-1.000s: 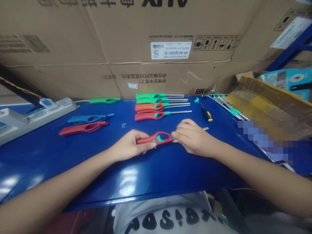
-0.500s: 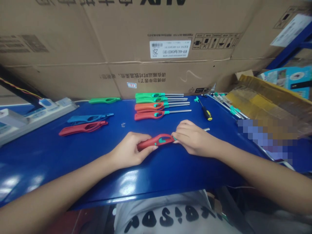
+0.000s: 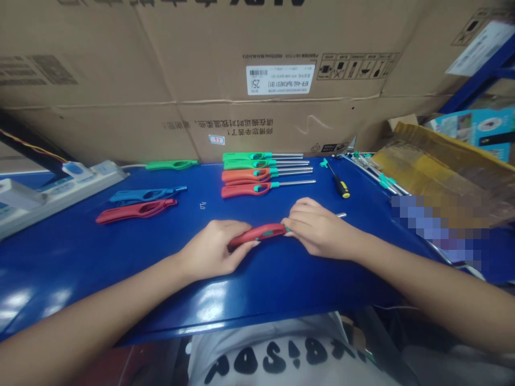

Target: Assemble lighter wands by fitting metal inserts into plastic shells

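Between my hands, low over the blue table (image 3: 169, 300), is a red long-nosed lighter (image 3: 261, 234) with green parts in its handle. My left hand (image 3: 217, 246) is closed round the butt of the handle. My right hand (image 3: 316, 228) grips the nozzle end, where a bit of green collar shows; the metal tube's tip pokes out beyond the fingers. Behind them lies a row of lighters with tubes: a red lighter (image 3: 245, 190), an orange lighter (image 3: 245, 175) and green lighters (image 3: 241, 162).
At left lie red handle shells (image 3: 137, 210), blue shells (image 3: 145, 195) and a green shell (image 3: 169, 165) near a power strip (image 3: 92, 179). Tiny screws (image 3: 203, 205) rest mid-table. A screwdriver (image 3: 341, 186), metal tubes (image 3: 378, 174) and a taped carton (image 3: 442, 171) are at right. Cardboard (image 3: 201, 69) stands behind.
The red lighter has rolled slightly in my hands, so its trigger opening looks narrower. Both hands keep their grip in nearly the same place.
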